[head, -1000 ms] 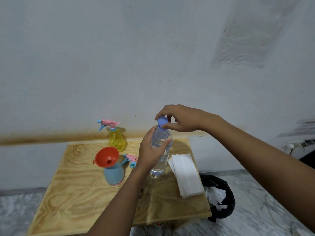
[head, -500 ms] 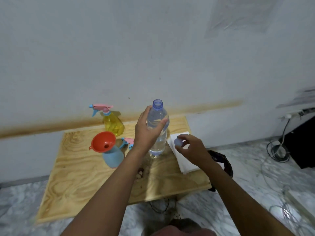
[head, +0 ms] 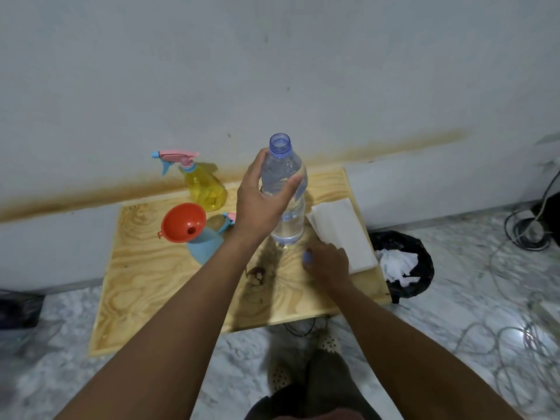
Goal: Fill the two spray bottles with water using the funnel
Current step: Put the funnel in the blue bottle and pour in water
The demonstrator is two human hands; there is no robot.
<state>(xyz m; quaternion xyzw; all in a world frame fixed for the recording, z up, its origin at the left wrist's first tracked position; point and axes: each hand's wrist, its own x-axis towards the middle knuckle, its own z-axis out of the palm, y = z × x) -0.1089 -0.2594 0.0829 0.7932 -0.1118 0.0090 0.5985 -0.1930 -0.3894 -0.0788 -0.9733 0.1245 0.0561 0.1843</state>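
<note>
Clear water bottle [head: 288, 221] sits upright within the left hand's [head: 261, 204] fingers [head: 257, 160].

Clear glossy plastic water bottle [head: 285, 189], grainy wooden table [head: 151, 268]

The funnel [head: 181, 221] is sitting in the near spray bottle [head: 204, 248]; the far spray bottle [head: 206, 190] is standing behind; paper [head: 342, 234] is lying rightward on the bench [head: 145, 283].

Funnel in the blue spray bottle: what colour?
Orange-red all over. The round plastic funnel shows best in the head view, the only one.
</note>
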